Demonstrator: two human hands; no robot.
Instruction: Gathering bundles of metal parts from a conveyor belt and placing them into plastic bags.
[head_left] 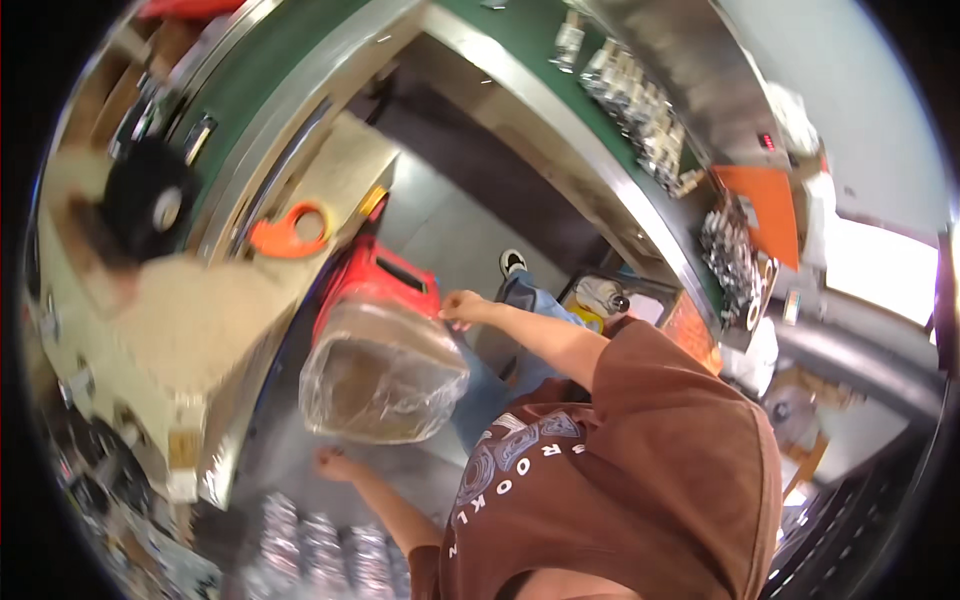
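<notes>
With the clear bag (385,385) between my hands, my right hand's (460,308) fingers curled by the red crate (352,272), grip unclear, and my left hand's (337,464) too blurred to tell, I'd best draw the plastic evenly, mouth wide.

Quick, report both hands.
Left hand: below the plastic bag, nothing seen in it; open or closed cannot be told.
Right hand: fingers curled at the red bin's edge; firm grip cannot be told.
</notes>
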